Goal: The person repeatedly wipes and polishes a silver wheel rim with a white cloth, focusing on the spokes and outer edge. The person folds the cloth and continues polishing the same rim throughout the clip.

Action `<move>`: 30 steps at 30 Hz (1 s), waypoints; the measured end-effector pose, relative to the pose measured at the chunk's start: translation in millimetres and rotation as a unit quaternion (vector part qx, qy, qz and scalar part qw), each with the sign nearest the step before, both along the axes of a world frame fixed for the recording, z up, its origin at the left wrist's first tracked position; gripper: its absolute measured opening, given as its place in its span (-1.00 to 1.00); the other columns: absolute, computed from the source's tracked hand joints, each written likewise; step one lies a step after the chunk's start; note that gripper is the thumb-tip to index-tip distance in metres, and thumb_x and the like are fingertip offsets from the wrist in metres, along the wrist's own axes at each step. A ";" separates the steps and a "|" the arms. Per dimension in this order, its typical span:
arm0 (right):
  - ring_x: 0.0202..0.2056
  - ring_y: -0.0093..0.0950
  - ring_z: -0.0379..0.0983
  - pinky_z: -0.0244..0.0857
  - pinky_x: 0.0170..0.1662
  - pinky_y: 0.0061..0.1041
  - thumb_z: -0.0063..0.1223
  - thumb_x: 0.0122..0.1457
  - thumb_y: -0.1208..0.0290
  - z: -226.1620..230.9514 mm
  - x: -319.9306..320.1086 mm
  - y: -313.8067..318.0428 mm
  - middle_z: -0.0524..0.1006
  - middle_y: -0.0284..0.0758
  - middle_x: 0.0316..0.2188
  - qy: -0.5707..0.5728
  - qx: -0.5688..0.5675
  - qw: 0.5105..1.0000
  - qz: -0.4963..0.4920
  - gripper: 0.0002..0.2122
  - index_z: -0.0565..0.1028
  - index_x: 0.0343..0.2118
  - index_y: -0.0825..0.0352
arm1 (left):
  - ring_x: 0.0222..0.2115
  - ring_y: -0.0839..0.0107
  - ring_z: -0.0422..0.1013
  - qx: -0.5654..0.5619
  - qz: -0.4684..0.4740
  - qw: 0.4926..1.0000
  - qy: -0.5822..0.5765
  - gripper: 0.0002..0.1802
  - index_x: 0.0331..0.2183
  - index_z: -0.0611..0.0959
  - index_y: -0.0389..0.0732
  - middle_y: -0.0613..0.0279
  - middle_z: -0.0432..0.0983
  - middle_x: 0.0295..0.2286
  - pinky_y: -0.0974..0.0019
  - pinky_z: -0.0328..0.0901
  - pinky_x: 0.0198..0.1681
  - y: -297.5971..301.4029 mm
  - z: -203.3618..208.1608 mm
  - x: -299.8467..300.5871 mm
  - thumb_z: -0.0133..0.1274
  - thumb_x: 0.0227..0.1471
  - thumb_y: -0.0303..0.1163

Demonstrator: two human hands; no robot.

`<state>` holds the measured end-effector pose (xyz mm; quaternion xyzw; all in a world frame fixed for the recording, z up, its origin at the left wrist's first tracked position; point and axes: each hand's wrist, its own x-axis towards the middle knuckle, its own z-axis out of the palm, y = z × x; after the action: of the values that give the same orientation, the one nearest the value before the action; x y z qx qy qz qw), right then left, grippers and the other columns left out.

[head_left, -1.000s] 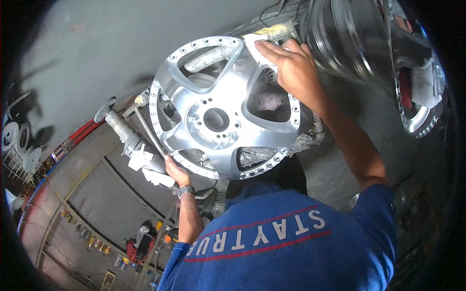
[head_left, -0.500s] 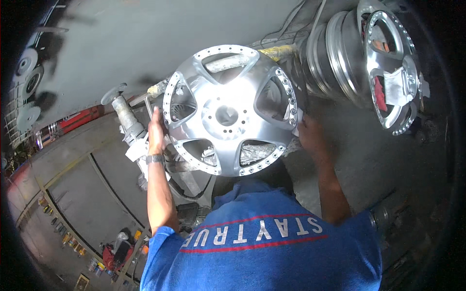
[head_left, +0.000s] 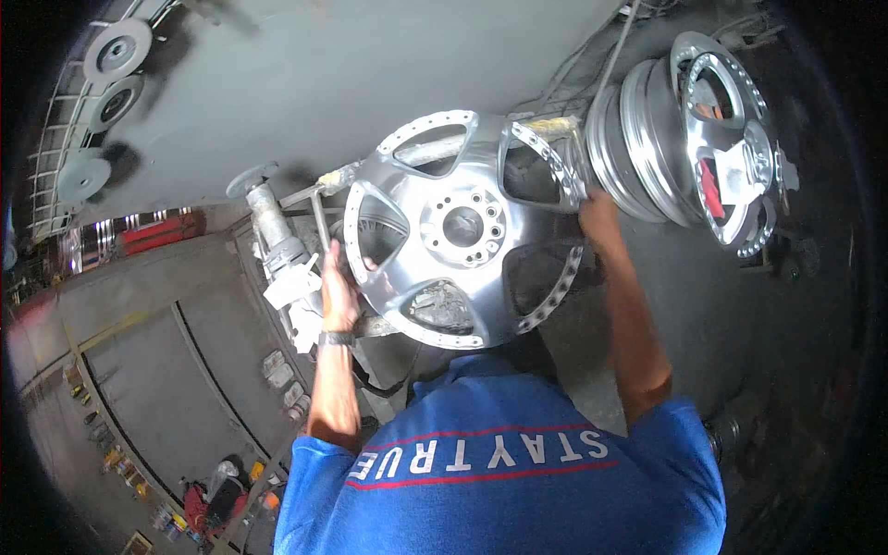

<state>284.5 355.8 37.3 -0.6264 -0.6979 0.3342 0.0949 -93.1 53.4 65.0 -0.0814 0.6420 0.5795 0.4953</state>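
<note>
A shiny silver five-spoke wheel face (head_left: 421, 242), with small holes around its rim, is held up between both hands, its hub toward me. My left hand (head_left: 340, 294) grips the left rim; its fingers lie along the edge and a fingertip shows in the opening beside it. At the right edge, my right hand (head_left: 599, 220) is closed around the rim, with its fingers partly hidden. Behind the wheel face runs a pale, grimy bar frame (head_left: 338, 176). Left of my left hand stands a dusty power tool (head_left: 268, 222) with a disc on top and white wrapping below.
Polished wheel barrels (head_left: 638, 139) and another spoked wheel face (head_left: 694, 102) with white and red cloths stand at the right. Grey discs (head_left: 117, 51) hang on a wire rack at the upper left. Small bottles and tools lie on the floor at the lower left.
The wheel face has turned a little counterclockwise, and both hands have stayed at its sides. The whole view has shifted, so most things sit further right. The white cloth by my right hand no longer shows.
</note>
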 end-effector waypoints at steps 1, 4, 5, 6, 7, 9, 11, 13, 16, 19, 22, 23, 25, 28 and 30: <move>-0.15 0.09 0.64 0.42 -0.09 -0.08 -0.04 0.18 0.54 -8.7 -9.4 18.4 0.65 0.17 -0.27 -0.009 0.018 1.000 0.024 -0.72 0.66 -0.14 0.46 | -0.42 0.24 0.59 0.013 0.021 0.999 -0.034 -0.37 -0.19 0.61 -0.24 0.11 0.60 -0.45 0.13 0.53 -0.28 -6.4 12.8 15.6 -0.14 0.41 0.20; -0.11 0.04 0.65 0.43 -0.04 -0.16 -0.04 0.19 0.52 15.6 -57.4 48.1 0.67 0.15 -0.22 0.037 -0.015 0.997 0.069 -0.69 0.67 -0.08 0.43 | -0.32 0.23 0.62 0.005 0.116 0.993 -0.020 -0.38 -0.15 0.61 -0.25 0.06 0.66 -0.37 0.14 0.54 -0.15 -44.7 -7.9 52.4 -0.16 0.42 0.18; -0.11 -0.01 0.66 0.42 -0.03 -0.18 -0.04 0.20 0.51 20.2 -62.6 53.5 0.68 0.12 -0.23 0.041 -0.018 0.996 0.073 -0.68 0.68 -0.06 0.41 | -0.32 0.24 0.62 0.009 0.113 0.993 -0.038 -0.38 -0.13 0.61 -0.25 0.07 0.67 -0.35 0.17 0.53 -0.14 -53.3 -15.0 61.5 -0.16 0.42 0.17; -0.11 -0.05 0.66 0.42 -0.03 -0.19 -0.05 0.20 0.50 22.5 -67.1 57.8 0.69 0.08 -0.25 0.042 -0.022 0.996 0.078 -0.67 0.68 -0.05 0.40 | -0.31 0.26 0.62 0.003 0.119 0.992 -0.050 -0.39 -0.12 0.62 -0.26 0.08 0.68 -0.34 0.20 0.51 -0.12 -53.8 -12.8 72.8 -0.15 0.42 0.16; -0.11 -0.10 0.67 0.42 -0.03 -0.21 -0.05 0.21 0.49 21.7 -71.4 63.0 0.70 0.05 -0.27 0.043 -0.027 0.995 0.083 -0.66 0.68 -0.03 0.39 | -0.30 0.28 0.62 -0.003 0.124 0.990 -0.063 -0.39 -0.10 0.63 -0.27 0.10 0.69 -0.33 0.23 0.50 -0.11 -54.2 -10.6 80.2 -0.14 0.42 0.14; -0.23 -0.29 0.63 0.41 -0.07 -0.29 -0.02 0.21 0.46 12.4 -75.5 69.6 0.69 -0.09 -0.34 0.053 -0.059 0.994 0.072 -0.67 0.68 -0.04 0.41 | -0.26 0.27 0.63 0.004 0.126 0.990 -0.066 -0.33 -0.09 0.63 -0.35 0.06 0.70 -0.32 0.24 0.47 -0.07 -60.8 -16.4 86.7 -0.15 0.42 0.15; -0.29 -0.36 0.58 0.40 -0.11 -0.33 0.01 0.22 0.45 7.5 -77.2 70.4 0.67 -0.17 -0.38 0.059 -0.067 0.994 0.057 -0.69 0.67 -0.07 0.44 | -0.22 0.18 0.63 0.012 0.149 0.987 -0.057 -0.23 -0.11 0.63 -0.46 -0.06 0.70 -0.28 0.19 0.47 -0.01 -62.1 -22.0 90.0 -0.20 0.42 0.18; -0.26 -0.31 0.60 0.41 -0.08 -0.31 0.01 0.23 0.40 -6.0 -64.4 77.5 0.68 -0.05 -0.35 0.103 -0.088 0.989 0.057 -0.69 0.68 -0.10 0.45 | -0.23 0.25 0.63 0.006 0.137 0.989 -0.055 -0.30 -0.10 0.65 -0.38 0.00 0.70 -0.28 0.22 0.48 -0.06 -62.8 -24.8 89.6 -0.16 0.42 0.17; -0.27 -0.34 0.56 0.40 -0.09 -0.33 0.03 0.24 0.33 5.1 -62.6 68.9 0.67 -0.01 -0.36 0.198 -0.111 0.974 -0.004 -0.68 0.67 -0.13 0.47 | -0.27 0.40 0.60 -0.042 0.117 0.992 -0.031 -0.38 -0.12 0.68 -0.29 0.18 0.69 -0.26 0.30 0.45 -0.17 -69.5 -30.6 81.8 -0.11 0.44 0.13; -0.12 -0.15 0.61 0.39 0.07 -0.23 0.02 0.30 0.35 5.7 -49.3 65.0 0.67 0.05 -0.19 0.073 -0.037 0.996 0.034 -0.63 0.60 0.05 0.48 | -0.28 0.46 0.56 -0.059 0.143 0.979 0.131 -0.44 -0.09 0.68 -0.32 0.22 0.68 -0.26 0.33 0.44 -0.19 -72.7 -45.2 83.8 -0.08 0.46 0.04; 0.16 0.03 0.50 0.31 0.27 -0.15 -0.07 0.37 0.39 24.1 -46.9 -2.5 0.56 0.13 0.11 0.016 0.090 0.990 0.112 -0.56 0.47 0.24 0.47 | -0.27 0.43 0.59 -0.047 0.135 0.954 0.262 -0.51 -0.10 0.69 -0.39 0.15 0.69 -0.27 0.33 0.48 -0.12 -81.1 -59.9 79.5 -0.12 0.50 -0.13; 0.28 0.07 0.39 0.25 0.35 -0.13 -0.10 0.40 0.41 12.1 -37.4 -17.5 0.48 0.15 0.23 0.053 0.135 0.975 0.167 -0.54 0.40 0.31 0.45 | -0.26 0.41 0.60 -0.047 0.110 0.941 0.316 -0.51 -0.11 0.68 -0.41 0.13 0.69 -0.28 0.32 0.49 -0.10 -77.6 -54.2 78.9 -0.13 0.51 -0.15; 0.34 0.06 0.31 0.17 0.41 -0.12 -0.12 0.44 0.41 15.8 -38.0 -38.1 0.41 0.14 0.29 0.042 0.163 0.970 0.175 -0.55 0.39 0.33 0.46 | -0.27 0.38 0.61 -0.055 0.081 0.927 0.361 -0.50 -0.13 0.67 -0.43 0.09 0.69 -0.30 0.28 0.48 -0.08 -80.1 -53.6 79.0 -0.16 0.52 -0.17; 0.39 0.06 0.25 0.06 0.46 -0.06 -0.11 0.46 0.43 17.1 -52.2 -59.1 0.38 0.13 0.32 0.008 0.201 0.963 0.181 -0.57 0.39 0.32 0.48 | -0.27 0.35 0.59 -0.058 0.033 0.918 0.391 -0.50 -0.14 0.66 -0.41 0.08 0.68 -0.32 0.27 0.46 -0.08 -86.3 -57.7 74.9 -0.21 0.53 -0.18; 0.40 0.06 0.22 -0.03 0.49 0.03 -0.07 0.45 0.44 16.3 -62.9 -71.5 0.38 0.16 0.31 -0.017 0.231 0.953 0.195 -0.57 0.40 0.30 0.53 | -0.29 0.36 0.58 -0.058 0.003 0.912 0.406 -0.50 -0.15 0.66 -0.42 0.09 0.67 -0.33 0.26 0.45 -0.11 -88.1 -56.3 74.2 -0.22 0.53 -0.19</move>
<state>221.6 284.3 53.6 -0.4444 -0.8661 0.1655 0.1578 -18.9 -34.7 8.7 0.1303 0.8198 0.5261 0.1850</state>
